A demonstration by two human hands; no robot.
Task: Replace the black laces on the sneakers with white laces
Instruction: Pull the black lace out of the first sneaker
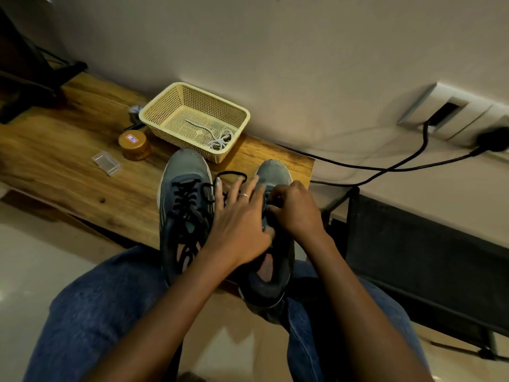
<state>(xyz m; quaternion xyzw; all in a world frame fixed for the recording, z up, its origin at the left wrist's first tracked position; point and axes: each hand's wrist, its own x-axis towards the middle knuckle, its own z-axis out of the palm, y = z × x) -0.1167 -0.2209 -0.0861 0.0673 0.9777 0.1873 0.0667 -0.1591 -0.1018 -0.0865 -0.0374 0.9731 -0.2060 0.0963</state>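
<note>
Two grey-blue sneakers stand side by side on a wooden table (68,150), toes pointing away. The left sneaker (185,210) is fully laced with a black lace. The right sneaker (272,257) is mostly covered by both hands. My left hand (239,219) lies across its upper with fingers stretched out straight, thumb tucked at the tongue. My right hand (293,209) has curled fingers pinching a black lace (232,175) at the eyelets; a loop of it lies between the shoes. A white lace (217,139) lies in the beige basket (154,108).
An amber jar (135,146) and a small clear plastic box (107,162) sit on the table left of the basket. Black cables (385,168) run from a wall socket at the right. A dark frame stands beside the table's right end. My jeans-clad knees fill the foreground.
</note>
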